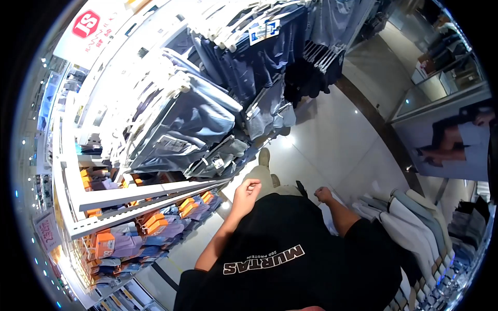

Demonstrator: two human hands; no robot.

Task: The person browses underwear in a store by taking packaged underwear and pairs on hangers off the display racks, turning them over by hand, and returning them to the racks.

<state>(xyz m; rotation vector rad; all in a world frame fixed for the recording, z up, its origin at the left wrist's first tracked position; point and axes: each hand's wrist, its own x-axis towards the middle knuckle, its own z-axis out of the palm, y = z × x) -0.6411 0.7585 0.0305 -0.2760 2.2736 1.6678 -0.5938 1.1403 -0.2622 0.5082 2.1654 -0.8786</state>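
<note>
Presumably, floor (334,140): I'm walking
My left hand (246,196): loosely curled, released
My right hand (322,195): fingers folded; grasp, I cannot tell
Denim (199,124): front-left, apart; reaching would call for opening up
Tops (413,220): my right

**Denim-look bottoms (203,110), orange-tagged garments (155,226) and pale garments (412,217) shown in close rows**

The denim-look bottoms, in light blue, grey and navy, are hung from pale hangers and pressed tightly together, with printed labels fixed to some. Below them, the orange-tagged garments, small and coloured lilac and blue, are lined up in a row, their bright tags uppermost. On the opposite side, the pale garments are hung side by side in white, grey-green and cream, their far ends partly hidden.
</note>
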